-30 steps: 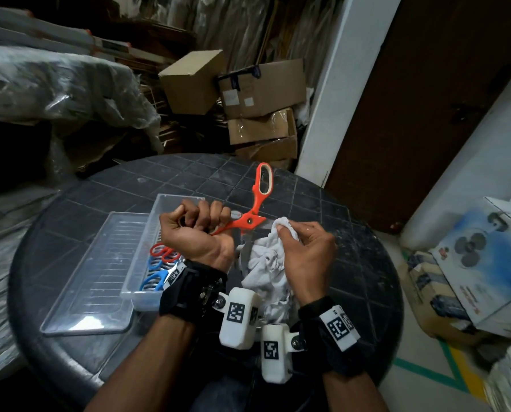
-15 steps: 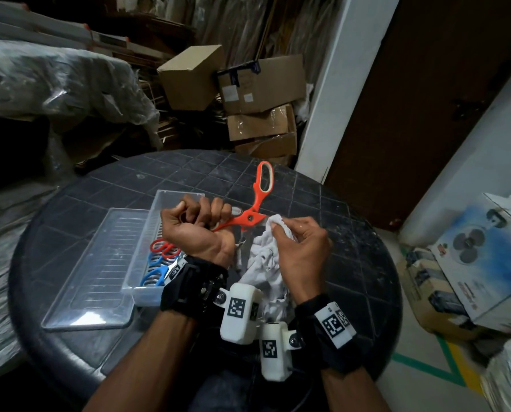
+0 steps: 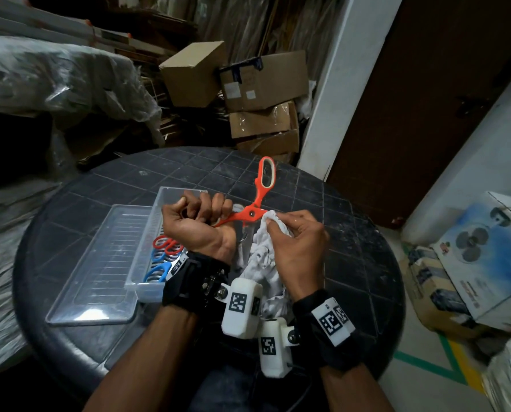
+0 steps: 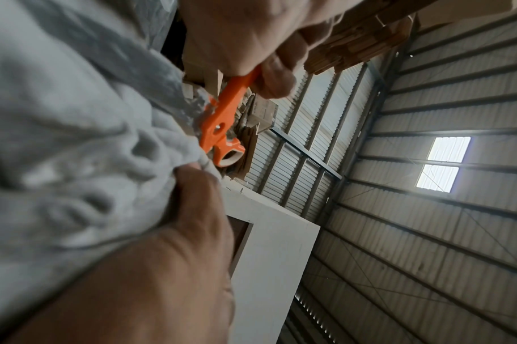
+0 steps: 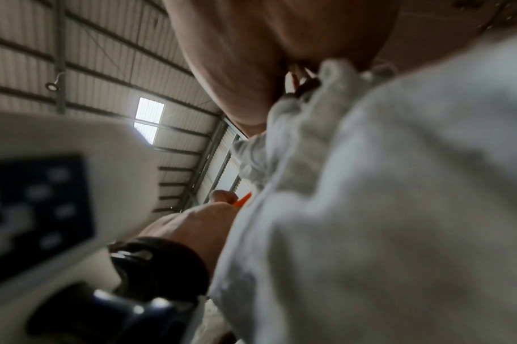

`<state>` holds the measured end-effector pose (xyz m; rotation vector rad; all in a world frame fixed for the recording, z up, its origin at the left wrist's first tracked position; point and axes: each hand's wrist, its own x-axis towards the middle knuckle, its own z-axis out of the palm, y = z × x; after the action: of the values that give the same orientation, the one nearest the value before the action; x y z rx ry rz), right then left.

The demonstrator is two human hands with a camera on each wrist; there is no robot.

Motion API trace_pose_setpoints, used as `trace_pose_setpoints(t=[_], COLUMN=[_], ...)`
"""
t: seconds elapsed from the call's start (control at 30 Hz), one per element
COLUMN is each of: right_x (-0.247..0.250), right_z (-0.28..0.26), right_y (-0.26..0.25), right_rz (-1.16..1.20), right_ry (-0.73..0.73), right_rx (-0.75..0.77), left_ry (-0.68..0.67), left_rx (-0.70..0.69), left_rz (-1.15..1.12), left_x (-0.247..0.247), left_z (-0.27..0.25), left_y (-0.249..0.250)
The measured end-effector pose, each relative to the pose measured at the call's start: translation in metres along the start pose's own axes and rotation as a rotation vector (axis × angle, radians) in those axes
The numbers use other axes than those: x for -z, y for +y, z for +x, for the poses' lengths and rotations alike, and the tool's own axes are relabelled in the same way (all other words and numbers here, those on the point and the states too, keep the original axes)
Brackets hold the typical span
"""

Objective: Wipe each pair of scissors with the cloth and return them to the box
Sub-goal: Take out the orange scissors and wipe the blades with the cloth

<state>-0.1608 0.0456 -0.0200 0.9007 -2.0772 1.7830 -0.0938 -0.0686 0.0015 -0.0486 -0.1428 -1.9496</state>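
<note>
My left hand (image 3: 199, 220) grips one handle of the orange scissors (image 3: 257, 200) above the round table; the other handle loop points away, and the blades point down toward me, mostly hidden by cloth. My right hand (image 3: 292, 233) pinches the white cloth (image 3: 263, 263) against the scissors near the pivot. In the left wrist view the orange scissors (image 4: 222, 121) sit beside the cloth (image 4: 74, 139). In the right wrist view the cloth (image 5: 384, 209) fills most of the picture. The clear plastic box (image 3: 171, 194) holds red and blue scissors (image 3: 165, 254), partly behind my left wrist.
The box's clear lid (image 3: 99, 263) lies flat to the left of the box on the dark round table (image 3: 352, 233). Cardboard boxes (image 3: 263, 93) are stacked behind the table. A fan carton (image 3: 486, 257) stands on the floor at the right.
My right hand has slid the cloth up along the blades toward the pivot. My left hand keeps the same grip on the handle.
</note>
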Motion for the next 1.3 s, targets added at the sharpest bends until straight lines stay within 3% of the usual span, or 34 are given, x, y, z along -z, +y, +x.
trace_pose_setpoints(t=[0.23,0.37,0.6,0.8,0.97,1.3], right_x=[0.008,0.011,0.006,0.012,0.013,0.01], right_z=[0.01,0.009,0.002,0.007,0.007,0.0], right_y=[0.005,0.001,0.002,0.011,0.005,0.009], right_rz=[-0.014,0.108,-0.001,-0.002,0.145,-0.006], right_ry=[0.057,0.054,-0.009,0.05,0.036,0.021], right_rx=[-0.113,-0.126,-0.04,-0.088,-0.135,-0.068], left_ry=[-0.011,-0.028,-0.013,-0.018,-0.042,0.038], left_rx=[0.001,0.003,0.013,0.018,0.012,0.036], left_rz=[0.007,0.001,-0.01,-0.016,-0.021,0.018], left_x=[0.0,0.001,0.001,-0.001,0.0,0.0], left_z=[0.0,0.001,-0.002,-0.004,-0.003,-0.007], left_y=[-0.001,-0.001,-0.003,-0.001,-0.003,-0.004])
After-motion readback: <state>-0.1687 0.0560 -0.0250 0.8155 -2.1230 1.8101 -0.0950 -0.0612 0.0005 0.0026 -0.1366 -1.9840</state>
